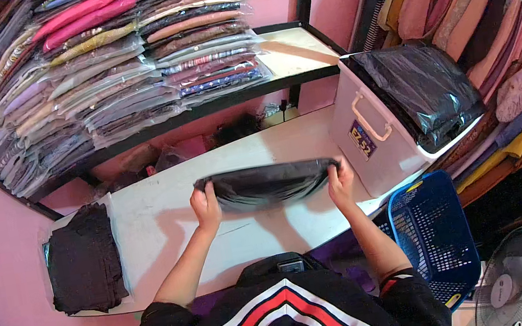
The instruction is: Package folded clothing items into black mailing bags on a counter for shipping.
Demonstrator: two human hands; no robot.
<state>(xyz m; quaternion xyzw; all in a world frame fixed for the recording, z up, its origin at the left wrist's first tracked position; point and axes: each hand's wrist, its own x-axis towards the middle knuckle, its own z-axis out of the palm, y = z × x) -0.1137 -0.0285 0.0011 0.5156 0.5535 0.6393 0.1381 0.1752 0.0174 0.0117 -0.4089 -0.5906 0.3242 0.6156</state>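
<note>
Between my two hands a black garment or cloth (269,182) is stretched above the white table, its lower part blurred. My left hand (206,206) pinches one end and my right hand (340,183) pinches the other. Its upper edge runs nearly straight, and the middle sags below. To the left, a stack of folded black cloth (84,260) lies on clear plastic at the table's end. On the right stands a lidless white plastic bin (371,139), filled to the top with black items in shiny plastic (419,84).
Behind the white table (247,237), a black-framed shelf (209,100) bears stacks of bagged folded clothes (110,69). Hanging garments (461,0) line the right side. Below them are a blue plastic basket (434,237) and a fan (512,276), close by my right arm.
</note>
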